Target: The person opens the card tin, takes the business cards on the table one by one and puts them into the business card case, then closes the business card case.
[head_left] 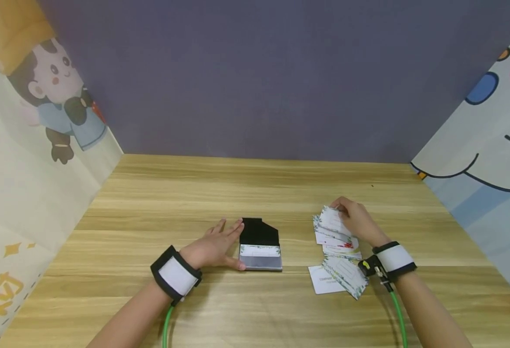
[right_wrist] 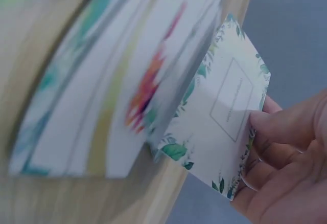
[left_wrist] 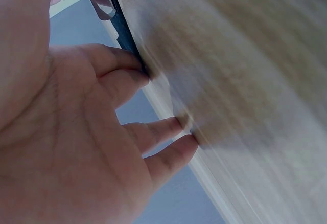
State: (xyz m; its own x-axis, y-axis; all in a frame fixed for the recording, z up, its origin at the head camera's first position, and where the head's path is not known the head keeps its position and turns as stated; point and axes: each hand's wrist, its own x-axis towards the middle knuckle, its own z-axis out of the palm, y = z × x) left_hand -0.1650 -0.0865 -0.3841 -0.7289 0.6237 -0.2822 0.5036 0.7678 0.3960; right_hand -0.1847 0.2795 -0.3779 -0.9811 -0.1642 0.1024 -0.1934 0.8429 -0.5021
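Observation:
My left hand (head_left: 211, 249) lies on the table with fingers spread, its fingertips and thumb touching the left edge of a business card case (head_left: 261, 262). The case has a black flap folded back and a silver front, and a white leaf-trimmed card (head_left: 260, 250) shows inside it. From the left wrist view, the fingertips meet the dark edge of the case (left_wrist: 124, 35). Over on the right, my right hand (head_left: 361, 224) pinches a business card with a green leaf border (right_wrist: 219, 101) between thumb and fingers. It is tilted up at the far end of a row of overlapping cards (head_left: 342, 249).
Nearer me, a leaf-bordered card (head_left: 346, 273) overlaps a plain white card (head_left: 324, 280) lettered COMPANY. The wooden table (head_left: 255, 193) ends at a dark back wall (head_left: 255, 82), with cartoon-printed panels on both sides. Green cables (head_left: 397, 314) trail from both wristbands.

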